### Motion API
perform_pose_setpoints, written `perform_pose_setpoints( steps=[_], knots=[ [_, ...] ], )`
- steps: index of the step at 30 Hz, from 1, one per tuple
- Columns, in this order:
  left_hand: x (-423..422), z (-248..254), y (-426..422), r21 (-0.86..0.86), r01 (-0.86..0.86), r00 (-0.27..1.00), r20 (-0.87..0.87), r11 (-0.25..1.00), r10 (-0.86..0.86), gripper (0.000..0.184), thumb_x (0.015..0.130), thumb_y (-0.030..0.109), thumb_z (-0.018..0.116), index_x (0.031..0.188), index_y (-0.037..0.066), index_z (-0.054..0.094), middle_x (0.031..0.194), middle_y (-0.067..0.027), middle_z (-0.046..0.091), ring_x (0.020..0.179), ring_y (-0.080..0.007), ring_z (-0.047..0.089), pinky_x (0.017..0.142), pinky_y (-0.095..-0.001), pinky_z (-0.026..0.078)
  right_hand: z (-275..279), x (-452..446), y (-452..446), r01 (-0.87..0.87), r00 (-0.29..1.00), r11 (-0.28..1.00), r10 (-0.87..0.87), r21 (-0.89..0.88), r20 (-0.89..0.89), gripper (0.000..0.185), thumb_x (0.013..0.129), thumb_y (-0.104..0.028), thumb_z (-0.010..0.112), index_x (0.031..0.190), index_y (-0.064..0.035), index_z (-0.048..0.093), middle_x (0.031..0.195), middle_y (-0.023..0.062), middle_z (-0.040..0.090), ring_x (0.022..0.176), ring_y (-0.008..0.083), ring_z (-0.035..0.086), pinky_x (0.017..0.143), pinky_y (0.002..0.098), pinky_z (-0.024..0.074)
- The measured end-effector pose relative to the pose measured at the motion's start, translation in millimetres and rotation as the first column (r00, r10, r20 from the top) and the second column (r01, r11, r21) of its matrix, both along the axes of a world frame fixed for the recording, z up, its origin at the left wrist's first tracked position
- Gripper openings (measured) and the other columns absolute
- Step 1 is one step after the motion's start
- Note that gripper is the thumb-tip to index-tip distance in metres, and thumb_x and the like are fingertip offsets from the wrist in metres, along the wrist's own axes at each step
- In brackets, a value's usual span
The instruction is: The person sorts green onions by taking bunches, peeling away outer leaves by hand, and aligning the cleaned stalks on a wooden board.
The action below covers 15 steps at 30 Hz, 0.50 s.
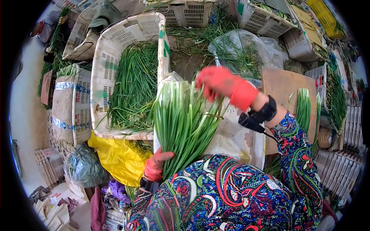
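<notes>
A large bunch of garlic chives (185, 123) lies across the work surface before me, pale stalk ends away from me and green leaves towards my body. My left hand (156, 165), in a red rubber glove, grips the leafy lower part from the left, thumb on top. Over the stalk ends at the bunch's upper right is my right hand (223, 82), also red-gloved and blurred by motion. Its fingers curl downward among the stalks; what they pinch is hidden. Under the bunch lies a pale flower-patterned sheet (235, 131).
A white plastic crate (162, 57) holding loose green leaves stands at the left. On a brown board (287, 82) to the right lies a smaller chive bunch (303, 109). Clear plastic (266, 50) and scattered leaves lie beyond. A yellow bag (119, 159) is beside my left arm.
</notes>
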<state>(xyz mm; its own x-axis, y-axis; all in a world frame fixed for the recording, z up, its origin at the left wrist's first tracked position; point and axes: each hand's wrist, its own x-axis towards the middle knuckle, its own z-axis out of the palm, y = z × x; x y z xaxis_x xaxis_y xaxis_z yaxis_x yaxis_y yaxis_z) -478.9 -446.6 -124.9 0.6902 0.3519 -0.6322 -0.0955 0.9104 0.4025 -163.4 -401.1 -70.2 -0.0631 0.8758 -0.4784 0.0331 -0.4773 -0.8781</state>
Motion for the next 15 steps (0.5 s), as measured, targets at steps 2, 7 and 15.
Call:
perform_pose_setpoints(
  steps=[2, 7, 15],
  knots=[
    [-2.7, 3.1, -2.0, 0.035, -0.009, 1.000, -0.017, 0.999, 0.010, 0.062, 0.068, 0.021, 0.066, 0.122, 0.001, 0.043, 0.113, -0.0146, 0.054, 0.099, -0.0279, 0.055, 0.089, -0.0407, 0.043, 0.6, 39.4, 13.2, 0.164, 0.981, 0.956, -0.134, 0.242, -0.137, 0.024, 0.085, -0.025, 0.047, 0.084, -0.0043, 0.059, 0.062, 0.0039, 0.059, 0.048, 0.0100, 0.052, 0.043, 0.0209, 0.0408],
    [-7.6, -3.8, 1.4, -0.121, -0.091, 0.996, -0.018, 0.989, 0.089, 0.055, 0.071, 0.014, 0.060, 0.122, 0.000, 0.043, 0.109, -0.0129, 0.057, 0.097, -0.0252, 0.057, 0.087, -0.0350, 0.044, 9.5, 145.6, 44.3, 0.869, 0.444, 0.473, -0.610, 0.147, -0.657, 0.021, 0.087, -0.018, 0.046, 0.093, -0.0038, 0.060, 0.064, 0.0003, 0.055, 0.051, 0.0083, 0.046, 0.044, 0.0189, 0.0352],
    [-0.5, 1.3, 8.2, -0.138, -0.041, 0.998, 0.035, 0.990, 0.046, 0.050, 0.075, 0.016, 0.058, 0.120, 0.001, 0.045, 0.113, -0.0132, 0.056, 0.099, -0.0263, 0.056, 0.088, -0.0375, 0.044, 34.0, -13.4, -9.0, -0.398, 0.850, 0.904, 0.300, 0.156, 0.432, 0.040, 0.077, -0.027, 0.054, 0.114, -0.0136, 0.053, 0.080, 0.0089, 0.062, 0.069, 0.0237, 0.061, 0.063, 0.0342, 0.0475]
  ],
)
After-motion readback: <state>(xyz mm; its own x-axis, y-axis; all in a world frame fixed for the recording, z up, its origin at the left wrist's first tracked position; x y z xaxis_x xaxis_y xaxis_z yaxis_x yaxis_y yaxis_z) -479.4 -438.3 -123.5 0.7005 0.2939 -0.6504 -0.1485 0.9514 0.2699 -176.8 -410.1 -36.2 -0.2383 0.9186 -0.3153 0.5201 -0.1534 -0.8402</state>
